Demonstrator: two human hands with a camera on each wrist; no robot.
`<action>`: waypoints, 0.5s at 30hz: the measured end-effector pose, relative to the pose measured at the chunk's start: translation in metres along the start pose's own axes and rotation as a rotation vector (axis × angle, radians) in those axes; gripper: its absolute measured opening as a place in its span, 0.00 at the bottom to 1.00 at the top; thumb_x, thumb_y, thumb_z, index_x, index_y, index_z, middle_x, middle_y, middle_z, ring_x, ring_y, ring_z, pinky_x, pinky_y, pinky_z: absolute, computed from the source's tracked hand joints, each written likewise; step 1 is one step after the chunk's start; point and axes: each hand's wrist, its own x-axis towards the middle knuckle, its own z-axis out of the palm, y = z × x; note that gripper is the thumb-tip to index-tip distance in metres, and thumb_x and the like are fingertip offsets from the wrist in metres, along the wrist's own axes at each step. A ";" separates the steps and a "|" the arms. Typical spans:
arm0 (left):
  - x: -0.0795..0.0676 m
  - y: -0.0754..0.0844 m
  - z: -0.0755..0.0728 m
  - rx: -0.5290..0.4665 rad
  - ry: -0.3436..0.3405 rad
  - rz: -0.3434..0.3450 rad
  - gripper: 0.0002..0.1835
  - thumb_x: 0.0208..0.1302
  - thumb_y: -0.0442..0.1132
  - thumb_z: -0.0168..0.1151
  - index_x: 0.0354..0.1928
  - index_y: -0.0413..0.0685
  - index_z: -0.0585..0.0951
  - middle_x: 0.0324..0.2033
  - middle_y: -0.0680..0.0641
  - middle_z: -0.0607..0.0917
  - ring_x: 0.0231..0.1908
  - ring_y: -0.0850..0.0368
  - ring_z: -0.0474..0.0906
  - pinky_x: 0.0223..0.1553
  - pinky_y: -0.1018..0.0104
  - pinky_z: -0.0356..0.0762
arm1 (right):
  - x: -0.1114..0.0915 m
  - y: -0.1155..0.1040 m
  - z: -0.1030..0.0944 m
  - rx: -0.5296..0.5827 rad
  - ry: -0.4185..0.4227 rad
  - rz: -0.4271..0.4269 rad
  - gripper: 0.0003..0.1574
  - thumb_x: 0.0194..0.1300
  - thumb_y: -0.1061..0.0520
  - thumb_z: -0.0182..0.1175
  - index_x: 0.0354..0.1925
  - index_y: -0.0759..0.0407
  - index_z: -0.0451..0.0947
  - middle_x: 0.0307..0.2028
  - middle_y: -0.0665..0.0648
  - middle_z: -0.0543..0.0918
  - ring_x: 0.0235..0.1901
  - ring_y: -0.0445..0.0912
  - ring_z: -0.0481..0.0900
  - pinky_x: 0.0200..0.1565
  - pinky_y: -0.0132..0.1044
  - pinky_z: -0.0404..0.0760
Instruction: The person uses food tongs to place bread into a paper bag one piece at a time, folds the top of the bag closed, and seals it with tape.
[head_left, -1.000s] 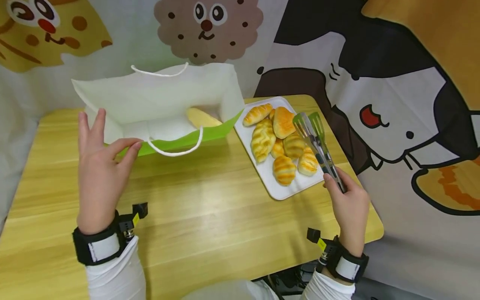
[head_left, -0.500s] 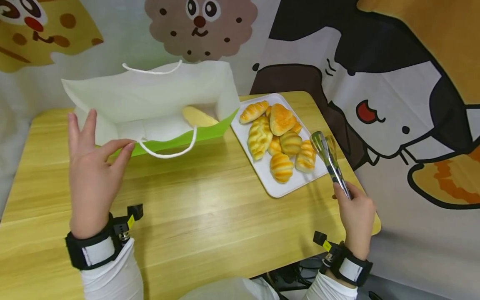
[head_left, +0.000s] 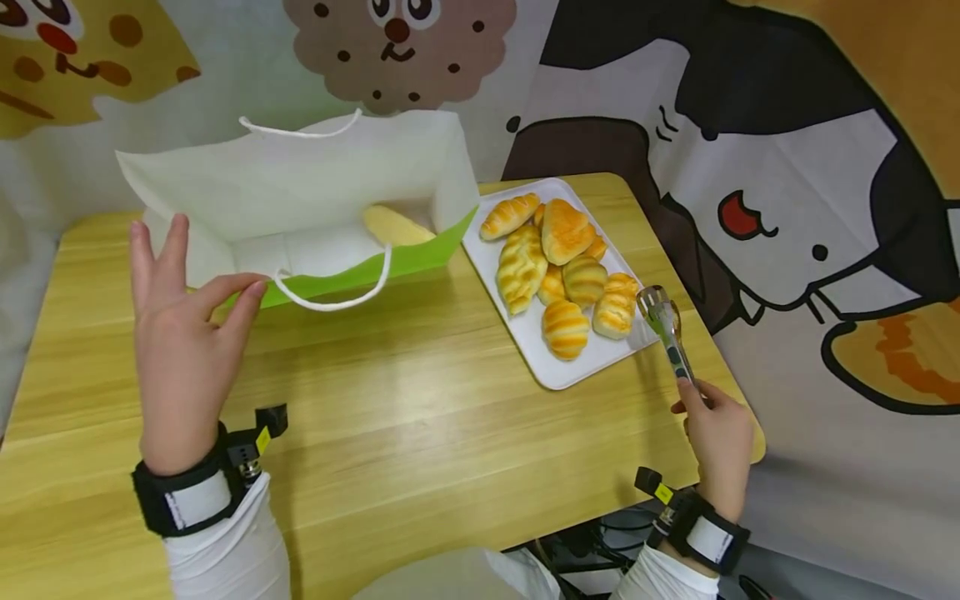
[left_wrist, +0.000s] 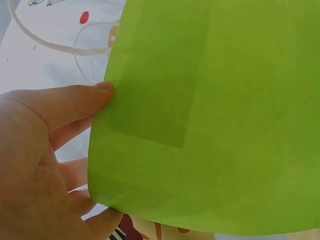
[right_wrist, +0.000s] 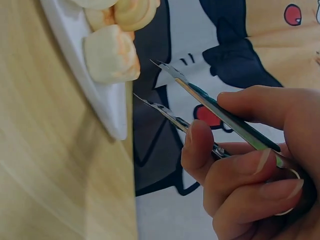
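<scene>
A green paper bag (head_left: pixel 420 260) with a white inside and white cord handles stands with its mouth spread. One long pale bread roll (head_left: pixel 397 227) lies inside it. My left hand (head_left: pixel 187 350) pinches the bag's near rim between thumb and forefinger, other fingers raised; the left wrist view shows the thumb on the green side (left_wrist: pixel 210 125). In my right hand (head_left: pixel 716 429) I grip metal tongs (head_left: pixel 667 329) beside the tray's right corner. Their tips are apart with nothing between them, as the right wrist view shows. Several bread rolls (head_left: pixel 566 327) sit on the white tray (head_left: pixel 555 375).
Everything stands on a yellow wooden table (head_left: pixel 405 433), whose right edge runs just past the tongs. A cartoon-printed cloth (head_left: pixel 765 192) hangs behind and to the right. Dark cables (head_left: pixel 622 533) show below the front edge.
My right hand has drawn the tongs from above the rolls down and right, off to the tray's side. My left hand keeps its pinch on the bag; the head view has shifted slightly.
</scene>
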 end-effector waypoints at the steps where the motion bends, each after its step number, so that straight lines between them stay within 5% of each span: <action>1: 0.000 0.000 0.000 0.002 0.001 0.002 0.11 0.65 0.36 0.68 0.40 0.31 0.88 0.76 0.42 0.60 0.80 0.52 0.37 0.79 0.48 0.41 | 0.002 0.001 0.002 0.007 -0.015 0.007 0.38 0.71 0.29 0.49 0.60 0.54 0.80 0.25 0.48 0.84 0.19 0.42 0.72 0.22 0.37 0.66; 15: -0.001 0.000 0.002 0.015 0.013 0.001 0.11 0.65 0.36 0.68 0.40 0.31 0.88 0.76 0.43 0.61 0.80 0.53 0.38 0.79 0.48 0.42 | 0.018 0.023 0.014 0.260 -0.213 0.043 0.39 0.72 0.32 0.51 0.59 0.64 0.76 0.24 0.45 0.81 0.17 0.40 0.69 0.20 0.34 0.69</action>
